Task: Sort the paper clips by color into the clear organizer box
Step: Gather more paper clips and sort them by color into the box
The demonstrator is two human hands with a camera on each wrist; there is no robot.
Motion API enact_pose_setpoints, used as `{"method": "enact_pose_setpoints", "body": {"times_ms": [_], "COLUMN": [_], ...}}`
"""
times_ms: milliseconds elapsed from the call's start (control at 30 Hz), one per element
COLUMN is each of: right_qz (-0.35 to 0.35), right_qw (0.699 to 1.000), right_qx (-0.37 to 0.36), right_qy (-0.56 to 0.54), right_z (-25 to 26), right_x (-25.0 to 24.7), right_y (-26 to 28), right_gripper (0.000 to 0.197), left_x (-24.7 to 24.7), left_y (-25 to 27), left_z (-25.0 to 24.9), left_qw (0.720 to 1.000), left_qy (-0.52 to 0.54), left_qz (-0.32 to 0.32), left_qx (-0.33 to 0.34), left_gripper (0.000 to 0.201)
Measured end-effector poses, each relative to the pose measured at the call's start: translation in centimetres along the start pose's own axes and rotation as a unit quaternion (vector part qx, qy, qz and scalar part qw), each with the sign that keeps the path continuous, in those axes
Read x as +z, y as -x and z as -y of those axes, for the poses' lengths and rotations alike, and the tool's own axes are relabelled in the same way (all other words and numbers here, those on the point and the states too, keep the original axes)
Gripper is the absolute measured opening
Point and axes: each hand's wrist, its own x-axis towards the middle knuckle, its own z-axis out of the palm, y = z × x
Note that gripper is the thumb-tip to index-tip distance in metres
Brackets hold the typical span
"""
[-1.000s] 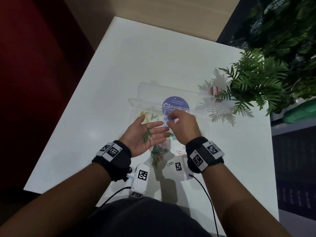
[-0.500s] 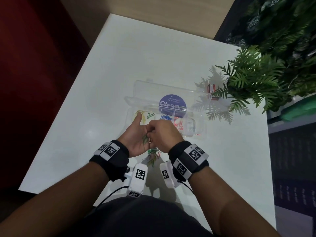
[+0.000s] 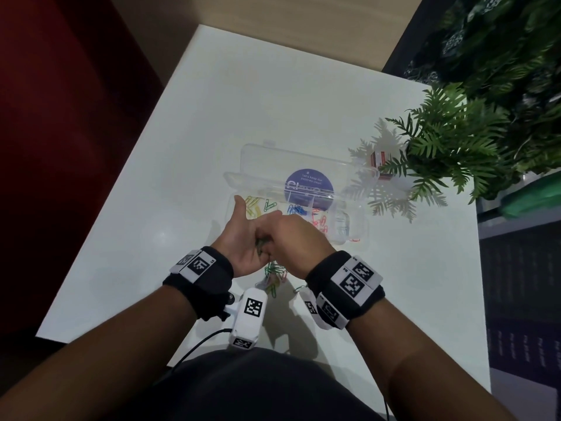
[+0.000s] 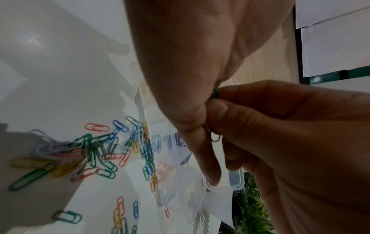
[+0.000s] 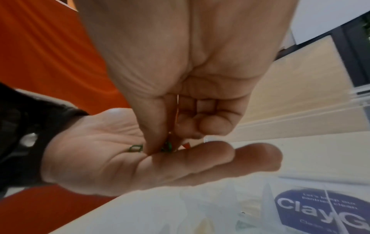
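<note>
My left hand [image 3: 243,247] lies palm up over the near part of the table with straight fingers, and green paper clips [image 5: 136,148] rest in its palm. My right hand [image 3: 291,238] reaches into that palm and pinches the green clips [image 4: 216,138] between thumb and fingertips. Just beyond both hands, the clear organizer box [image 3: 362,221] stands open with its lid folded back. Its compartments hold yellow clips [image 3: 253,205], blue clips [image 3: 296,209] and red clips [image 3: 320,218]. A mixed pile of clips [image 3: 274,273] lies on the table under my wrists, also seen as the pile [image 4: 90,152].
A fern plant [image 3: 455,141] overhangs the table's right side, with a small red and white box [image 3: 379,161] under its fronds. One red clip [image 3: 353,239] lies just outside the organizer. The white table [image 3: 273,95] drops off at the left edge.
My right hand left the blue compartment and came back to the left palm, where it now pinches the green clips. The left hand stayed palm up.
</note>
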Motion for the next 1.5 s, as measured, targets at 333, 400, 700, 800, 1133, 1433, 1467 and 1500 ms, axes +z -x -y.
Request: {"method": "enact_pose_setpoints", "body": {"times_ms": [333,400,700,800,1133,1433,1467,1500], "right_qz": [0.011,-0.005,-0.144,-0.131,-0.080,-0.065,-0.071,-0.074], "right_qw": [0.997,0.998,0.950,0.950,0.964,0.984,0.982,0.981], "right_qx": [-0.073,-0.054,0.154,0.181,0.115,0.097,0.105,0.113], "right_qy": [0.026,-0.015,-0.230,-0.218,-0.225,-0.133,-0.138,-0.141], "right_z": [-0.3,-0.3,-4.6,-5.3,-3.0,-2.6,-2.9,-3.2], "right_x": [0.5,-0.4,-1.6,-0.4,-0.4,1.4,1.3,1.2], "right_y": [-0.7,-0.7,-4.2,-6.0,-2.0,1.1,1.3,1.6], "right_gripper": [0.018,0.017,0.008,0.011,0.012,0.008,0.008,0.009], "left_x": [0.0,0.2,-0.9,-1.3,-1.3,1.9,2.1,2.5], "left_y": [0.7,0.9,0.7,0.6,0.3,-0.6,-0.7,-0.7], "left_z": [-0.2,-0.2,-0.6,-0.8,-0.8,0.6,0.8,1.0], "left_qw": [0.999,0.999,0.999,0.999,0.997,1.000,1.000,0.999], "left_qy": [0.023,0.032,0.036,0.038,0.045,-0.012,-0.013,-0.019], "left_qz": [0.020,0.036,0.024,0.005,-0.031,-0.002,0.009,0.018], "left_qx": [-0.014,-0.013,0.008,0.020,0.052,0.027,0.024,0.023], "left_gripper": [0.100,0.096,0.096,0.093,0.086,0.082,0.081,0.079]}}
